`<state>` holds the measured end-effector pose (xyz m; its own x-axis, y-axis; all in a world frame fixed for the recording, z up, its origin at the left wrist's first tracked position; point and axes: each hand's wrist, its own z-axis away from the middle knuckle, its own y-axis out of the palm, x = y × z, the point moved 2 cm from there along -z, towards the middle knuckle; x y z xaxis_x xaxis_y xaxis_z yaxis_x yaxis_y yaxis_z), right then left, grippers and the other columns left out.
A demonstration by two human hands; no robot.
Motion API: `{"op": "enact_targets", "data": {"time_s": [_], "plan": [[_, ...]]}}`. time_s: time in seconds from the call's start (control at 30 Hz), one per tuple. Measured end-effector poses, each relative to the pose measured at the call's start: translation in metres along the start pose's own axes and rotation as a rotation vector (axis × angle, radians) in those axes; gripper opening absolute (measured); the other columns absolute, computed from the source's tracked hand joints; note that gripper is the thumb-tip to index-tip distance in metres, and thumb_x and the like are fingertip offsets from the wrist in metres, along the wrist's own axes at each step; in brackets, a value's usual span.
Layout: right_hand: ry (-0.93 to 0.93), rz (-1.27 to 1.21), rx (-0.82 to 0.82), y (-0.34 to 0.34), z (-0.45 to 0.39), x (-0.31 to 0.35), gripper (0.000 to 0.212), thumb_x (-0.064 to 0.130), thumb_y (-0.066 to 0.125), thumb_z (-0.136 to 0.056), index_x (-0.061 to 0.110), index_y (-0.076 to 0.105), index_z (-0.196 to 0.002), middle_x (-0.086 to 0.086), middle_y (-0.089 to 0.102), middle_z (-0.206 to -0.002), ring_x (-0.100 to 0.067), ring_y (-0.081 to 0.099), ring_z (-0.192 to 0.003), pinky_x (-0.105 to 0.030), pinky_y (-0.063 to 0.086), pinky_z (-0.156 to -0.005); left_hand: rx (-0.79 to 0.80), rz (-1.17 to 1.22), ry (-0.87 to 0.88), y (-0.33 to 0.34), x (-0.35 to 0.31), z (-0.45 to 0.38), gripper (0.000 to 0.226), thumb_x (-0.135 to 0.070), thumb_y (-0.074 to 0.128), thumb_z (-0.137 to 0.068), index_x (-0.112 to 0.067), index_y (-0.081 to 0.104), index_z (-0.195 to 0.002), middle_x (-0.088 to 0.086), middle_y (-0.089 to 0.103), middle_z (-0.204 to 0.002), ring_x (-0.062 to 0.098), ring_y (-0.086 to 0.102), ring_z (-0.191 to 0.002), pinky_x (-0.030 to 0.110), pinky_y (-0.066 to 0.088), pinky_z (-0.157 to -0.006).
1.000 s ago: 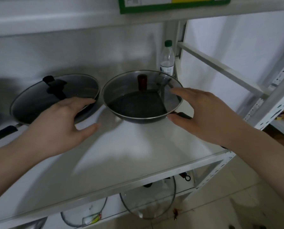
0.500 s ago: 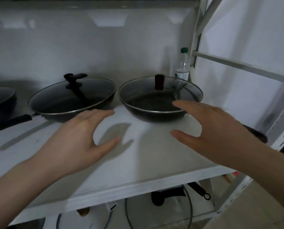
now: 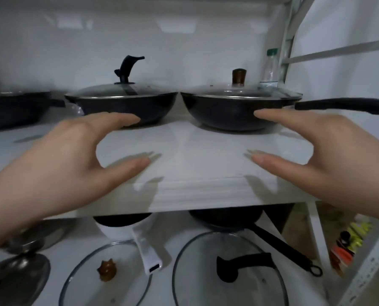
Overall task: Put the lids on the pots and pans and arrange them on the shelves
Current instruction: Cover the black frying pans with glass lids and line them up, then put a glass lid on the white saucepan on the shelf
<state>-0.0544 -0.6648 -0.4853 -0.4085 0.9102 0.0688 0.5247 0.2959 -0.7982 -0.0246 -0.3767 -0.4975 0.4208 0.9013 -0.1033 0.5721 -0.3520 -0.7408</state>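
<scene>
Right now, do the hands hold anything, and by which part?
Nothing is held. The left hand and the right hand are both open above the shelf.

No readable writing anywhere. The clear bottle (image 3: 270,71) standing just behind the covered wok, beyond the right hand (image 3: 329,155), wears a label too blurred to make out. Low and right of that hand, the shelf upright (image 3: 369,263) carries small dark markings, too small to tell.
</scene>
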Motion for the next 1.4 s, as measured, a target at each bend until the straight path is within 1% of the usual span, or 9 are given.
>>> {"op": "enact_targets", "data": {"time_s": [0.23,0.4,0.47,0.6,0.7,0.8,1.03,1.27,1.4], "plan": [[-0.062,-0.081,0.027,0.042,0.072,0.005,0.076,0.078,0.037,-0.067,0.05,0.03,-0.136,0.046,0.027,-0.119,0.024,0.017,-0.115,-0.011,0.022,-0.097,-0.082,0.14,0.01,0.023,-0.025,0.074,0.061,-0.086,0.043,-0.063,-0.062,0.04,-0.119,-0.047,0.044,-0.113,0.009,0.053,-0.115,0.047,0.046,-0.099],[-0.079,-0.09,0.12,0.062,0.106,0.004,0.071,0.076,0.036,-0.072,0.054,0.019,-0.137,0.047,0.023,-0.127,0.027,0.008,-0.122,-0.001,0.011,-0.1,-0.008,0.174,0.033,0.04,-0.046,0.102,0.059,-0.081,0.046,-0.067,-0.058,0.04,-0.122,-0.037,0.047,-0.124,0.003,0.051,-0.119,0.046,0.045,-0.101],[-0.069,-0.096,0.166,0.07,0.118,0.002,0.069,0.072,0.035,-0.073,0.047,0.027,-0.138,0.037,0.033,-0.136,0.017,0.016,-0.13,-0.004,0.016,-0.106,0.024,0.181,0.054,0.049,-0.056,0.113,0.057,-0.076,0.05,-0.069,-0.057,0.04,-0.122,-0.034,0.049,-0.124,-0.001,0.05,-0.119,0.038,0.045,-0.102],[-0.07,-0.126,0.191,0.094,0.146,-0.008,0.068,0.063,0.04,-0.079,0.031,0.041,-0.139,0.019,0.045,-0.14,0.005,0.033,-0.129,-0.014,0.026,-0.108,0.115,0.159,0.041,0.075,-0.078,0.139,0.058,-0.071,0.053,-0.067,-0.05,0.048,-0.121,-0.043,0.05,-0.115,-0.025,0.044,-0.107,-0.002,0.033,-0.092],[-0.023,-0.15,0.216,0.12,0.161,-0.025,0.075,0.071,0.031,-0.072,0.042,0.033,-0.141,0.031,0.031,-0.143,0.016,0.015,-0.13,-0.012,0.011,-0.108,0.225,0.133,-0.025,0.109,-0.077,0.155,0.07,-0.072,0.05,-0.065,-0.041,0.05,-0.127,-0.031,0.053,-0.125,-0.014,0.047,-0.111,0.009,0.036,-0.095],[0.006,-0.148,0.28,0.152,0.164,-0.047,0.075,0.074,0.034,-0.074,0.045,0.021,-0.142,0.036,0.019,-0.143,0.022,0.004,-0.125,-0.003,0.004,-0.102,0.312,0.116,-0.135,0.144,-0.066,0.166,0.082,-0.083,0.04,-0.057,-0.048,0.043,-0.131,-0.034,0.046,-0.13,-0.019,0.046,-0.099,0.01,0.038,-0.087],[0.103,-0.127,0.405,0.238,0.15,-0.097,0.069,0.056,0.053,-0.085,0.037,0.023,-0.144,0.022,0.027,-0.15,0.006,0.02,-0.138,-0.017,0.023,-0.113,0.383,0.078,-0.175,0.217,-0.032,0.159,0.09,-0.081,0.025,-0.055,-0.048,0.029,-0.138,-0.037,0.031,-0.135,-0.006,0.034,-0.132,0.01,0.029,-0.099],[0.194,-0.078,0.38,0.281,0.125,-0.143,0.057,0.044,0.059,-0.085,0.025,0.042,-0.136,0.004,0.053,-0.135,-0.013,0.049,-0.122,-0.024,0.043,-0.098,0.486,0.145,-0.104,0.282,-0.019,0.107,0.084,-0.071,0.041,-0.066,-0.035,0.033,-0.141,-0.017,0.04,-0.145,0.003,0.037,-0.132,0.008,0.024,-0.1],[0.317,0.083,0.402,0.285,0.117,-0.178,0.052,0.046,0.049,-0.091,0.018,0.042,-0.134,-0.001,0.053,-0.131,-0.019,0.051,-0.118,-0.03,0.047,-0.093,0.517,0.208,-0.04,0.332,-0.043,0.089,0.081,-0.065,0.05,-0.068,-0.03,0.037,-0.14,-0.01,0.048,-0.14,0.009,0.045,-0.128,0.018,0.036,-0.103]]}}
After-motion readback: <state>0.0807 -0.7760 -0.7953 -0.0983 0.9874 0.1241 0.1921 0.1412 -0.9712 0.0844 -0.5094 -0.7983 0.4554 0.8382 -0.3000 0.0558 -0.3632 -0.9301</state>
